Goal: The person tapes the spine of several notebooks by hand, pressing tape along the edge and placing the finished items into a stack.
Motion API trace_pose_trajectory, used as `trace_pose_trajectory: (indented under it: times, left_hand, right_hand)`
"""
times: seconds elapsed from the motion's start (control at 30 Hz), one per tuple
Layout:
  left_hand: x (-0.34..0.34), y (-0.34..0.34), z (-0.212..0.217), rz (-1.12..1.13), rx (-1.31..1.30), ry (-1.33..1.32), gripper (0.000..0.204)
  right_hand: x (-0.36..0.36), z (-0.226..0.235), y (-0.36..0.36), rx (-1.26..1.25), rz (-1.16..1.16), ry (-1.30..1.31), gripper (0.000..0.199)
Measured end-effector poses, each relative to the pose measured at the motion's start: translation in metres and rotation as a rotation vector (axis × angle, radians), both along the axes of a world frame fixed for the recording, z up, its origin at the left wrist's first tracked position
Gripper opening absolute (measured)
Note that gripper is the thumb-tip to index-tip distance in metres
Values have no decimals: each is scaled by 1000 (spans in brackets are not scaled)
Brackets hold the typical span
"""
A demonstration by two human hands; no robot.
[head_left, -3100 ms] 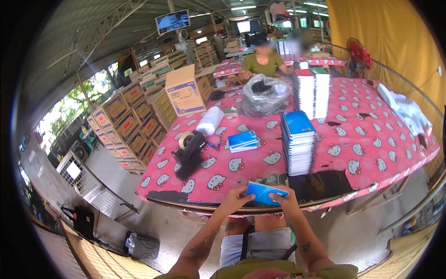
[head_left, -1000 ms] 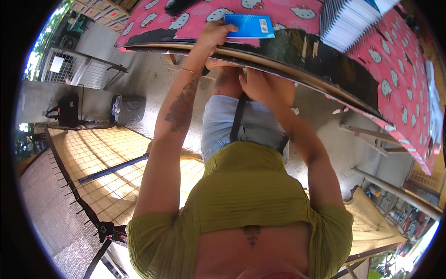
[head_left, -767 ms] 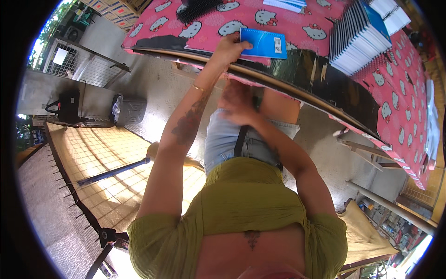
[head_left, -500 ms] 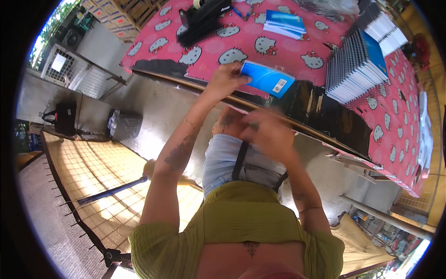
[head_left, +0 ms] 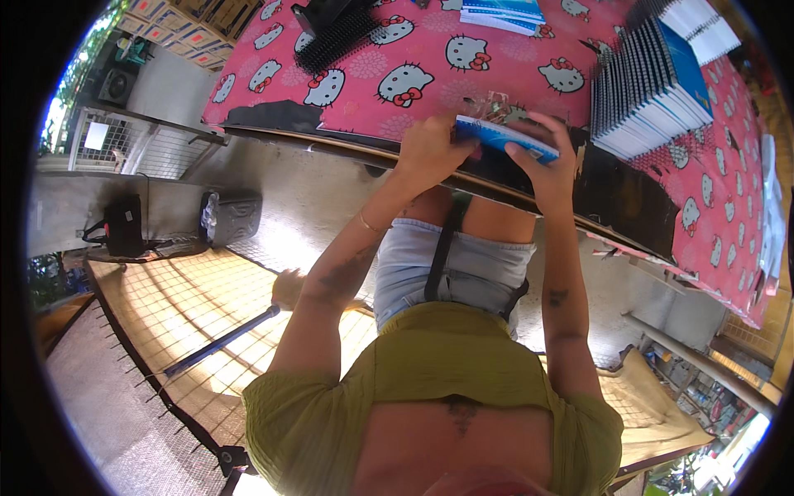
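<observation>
A small blue notebook (head_left: 503,139) is tilted at the table's near edge, with its long white edge uppermost. My left hand (head_left: 435,154) is closed on its left end, thumb pressed against it. My right hand (head_left: 547,164) grips the right end, with the thumb in front and the fingers reaching over behind. Just beyond the notebook, something see-through (head_left: 494,105) shows, too indistinct to name. Part of the notebook's cover is hidden by my hands.
Tall stacks of spiral-bound notebooks (head_left: 649,95) stand on the pink patterned table (head_left: 451,78) at the right. More blue notebooks (head_left: 502,18) lie at the back. Black spiral coils (head_left: 337,43) are at the far left. Torn covering exposes a dark strip (head_left: 620,194) along the near edge.
My right hand has risen from below the table edge and taken hold of the notebook's right end. The notebook has tipped from showing its cover to showing its edge. My left hand keeps its hold.
</observation>
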State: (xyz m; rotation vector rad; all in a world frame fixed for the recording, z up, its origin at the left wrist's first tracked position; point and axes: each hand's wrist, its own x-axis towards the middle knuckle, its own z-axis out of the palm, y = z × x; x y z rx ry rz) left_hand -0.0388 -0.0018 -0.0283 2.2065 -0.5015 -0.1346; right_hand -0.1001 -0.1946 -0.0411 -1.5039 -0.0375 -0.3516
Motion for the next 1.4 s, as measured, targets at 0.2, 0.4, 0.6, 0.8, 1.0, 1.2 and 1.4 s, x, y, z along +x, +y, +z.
trace_pose_trajectory:
  times: [0.2,0.4,0.6,0.8,1.0,1.2,1.4]
  left_hand:
    - [-6,11,13,101,-266,-323,29]
    - [-16,36,17,40,-202,-420,21]
    - [-3,34,18,-6,-176,-422,21]
    - [7,37,30,-44,-24,-211,21]
    - [29,37,38,-239,-90,-260,18]
    - [36,39,55,-461,96,-436,24]
    - [31,19,65,-442,21,-540,23]
  right_hand:
    - [-4,1,-7,-113,19,86,24]
    - [-4,-3,-8,-110,15,61,24]
    - [2,0,-6,-127,29,66,23]
    - [-2,1,-10,-163,4,103,21]
    - [-10,0,-12,-178,44,89,18]
    - [-7,-2,-13,-152,68,70,19]
    - [-12,13,-16,-84,15,54,18]
